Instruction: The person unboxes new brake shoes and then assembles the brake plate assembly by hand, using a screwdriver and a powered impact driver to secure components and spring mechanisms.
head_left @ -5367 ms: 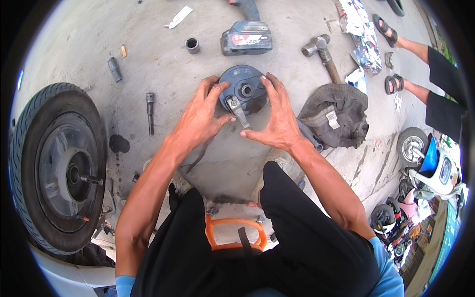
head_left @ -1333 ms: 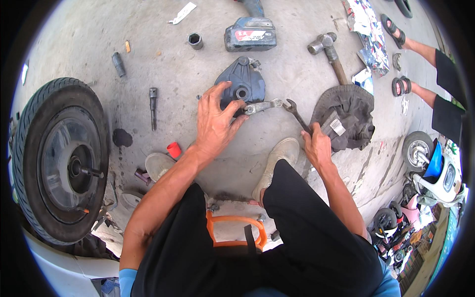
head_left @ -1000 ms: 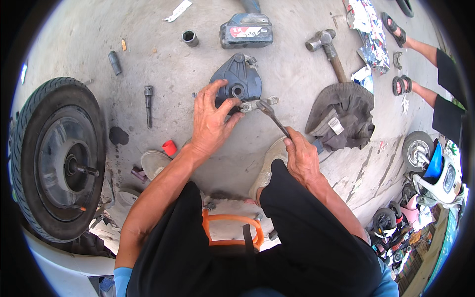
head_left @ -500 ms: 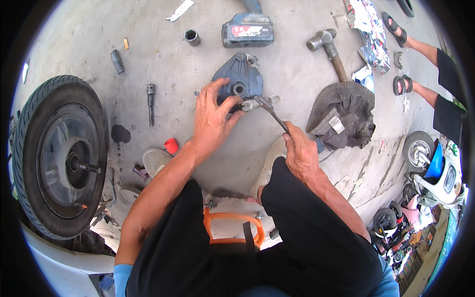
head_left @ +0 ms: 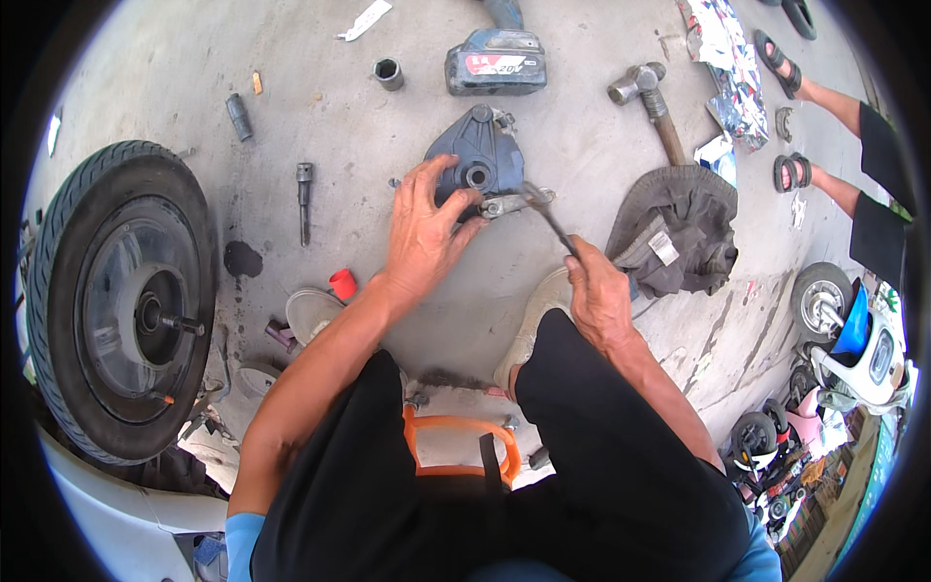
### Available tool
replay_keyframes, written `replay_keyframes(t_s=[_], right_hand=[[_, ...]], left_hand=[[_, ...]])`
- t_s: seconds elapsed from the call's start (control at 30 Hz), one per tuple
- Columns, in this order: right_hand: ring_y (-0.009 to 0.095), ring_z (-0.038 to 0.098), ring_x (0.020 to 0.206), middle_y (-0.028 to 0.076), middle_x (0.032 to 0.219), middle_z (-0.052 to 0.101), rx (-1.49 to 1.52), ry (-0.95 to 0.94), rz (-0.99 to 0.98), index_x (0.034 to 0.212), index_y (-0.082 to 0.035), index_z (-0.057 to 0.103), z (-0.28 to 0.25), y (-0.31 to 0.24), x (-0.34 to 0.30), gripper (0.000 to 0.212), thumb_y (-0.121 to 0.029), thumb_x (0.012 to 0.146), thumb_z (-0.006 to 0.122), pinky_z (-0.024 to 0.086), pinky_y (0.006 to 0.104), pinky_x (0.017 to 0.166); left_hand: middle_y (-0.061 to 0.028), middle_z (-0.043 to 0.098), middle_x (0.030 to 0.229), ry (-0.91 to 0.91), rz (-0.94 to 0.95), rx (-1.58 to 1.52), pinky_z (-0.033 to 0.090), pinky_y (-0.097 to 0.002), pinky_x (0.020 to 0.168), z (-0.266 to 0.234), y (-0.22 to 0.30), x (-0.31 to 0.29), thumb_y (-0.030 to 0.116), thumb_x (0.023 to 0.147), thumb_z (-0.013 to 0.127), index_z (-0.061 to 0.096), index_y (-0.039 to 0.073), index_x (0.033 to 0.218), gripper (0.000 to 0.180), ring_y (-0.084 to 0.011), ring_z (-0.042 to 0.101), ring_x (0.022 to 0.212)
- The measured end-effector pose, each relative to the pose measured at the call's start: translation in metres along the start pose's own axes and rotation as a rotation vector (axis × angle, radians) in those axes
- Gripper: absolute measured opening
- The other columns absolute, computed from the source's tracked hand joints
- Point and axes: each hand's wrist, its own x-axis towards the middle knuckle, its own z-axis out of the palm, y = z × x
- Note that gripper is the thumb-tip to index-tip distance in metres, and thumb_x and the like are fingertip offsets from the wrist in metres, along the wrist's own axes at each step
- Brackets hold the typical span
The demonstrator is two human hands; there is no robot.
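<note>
On the concrete lies a dark blue-grey brake plate (head_left: 493, 153), with a round hole in its middle and a silver lever arm (head_left: 504, 205) along its near edge. My left hand (head_left: 425, 218) grips the plate's left side, fingers curled over it and thumb close to the lever arm. In my right hand (head_left: 598, 291) is a dark metal wrench (head_left: 556, 222), clasped by its handle. The wrench slants up to the left, its head over the right part of the lever arm. Whether the head touches a bolt there, I cannot tell.
Beyond the plate are a cordless tool's battery (head_left: 497, 63) and a socket (head_left: 388, 74). A hammer (head_left: 652, 105) and a dark cap (head_left: 679, 228) lie right. Left are an extension bar (head_left: 304, 204), a red cap (head_left: 342, 283) and a wheel (head_left: 121, 301). Another person's sandalled foot (head_left: 790, 173) is far right.
The wrench head has shifted right along the lever arm, and my right hand has moved slightly with it. My left hand keeps its grip on the brake plate. The whole view has shifted slightly.
</note>
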Motion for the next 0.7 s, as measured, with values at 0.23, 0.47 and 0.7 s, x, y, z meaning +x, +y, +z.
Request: replay_keyframes(t_s=[0.23, 0.47, 0.7], right_hand=[[0.037, 0.067, 0.103, 0.025, 0.114, 0.067, 0.006, 0.162, 0.395, 0.139, 0.001, 0.056, -0.018, 0.087, -0.012, 0.039, -0.008, 0.101, 0.056, 0.052, 0.0426, 0.093], [0.042, 0.048, 0.135, 0.023, 0.148, 0.048, -0.261, 0.103, 0.026, 0.145, 0.001, 0.049, -0.039, 0.048, 0.064, 0.047, 0.001, 0.098, 0.051, 0.038, 0.0459, 0.115], [0.043, 0.037, 0.145, 0.024, 0.157, 0.038, -0.46, -0.057, -0.029, 0.142, 0.009, 0.051, -0.016, 0.05, 0.102, 0.056, 0.003, 0.088, 0.061, 0.035, 0.0462, 0.119]], left_hand=[[-0.0281, 0.033, 0.149, 0.062, -0.214, -0.175, 0.043, -0.0498, 0.112, 0.001, 0.004, 0.007, 0.017, 0.07, 0.092, 0.049, 0.005, 0.132, 0.077, -0.0484, 0.039, 0.138], [-0.0261, 0.067, 0.112, -0.487, -0.635, -0.176, 0.053, -0.0473, 0.092, -0.046, 0.006, 0.034, 0.028, 0.102, 0.061, 0.057, -0.002, 0.125, 0.038, -0.0374, 0.068, 0.103], [-0.0251, 0.057, 0.13, 0.211, -0.452, 0.07, 0.049, -0.0429, 0.102, -0.106, -0.118, 0.151, 0.012, 0.101, 0.058, 0.056, -0.001, 0.133, 0.034, -0.0359, 0.06, 0.121]])
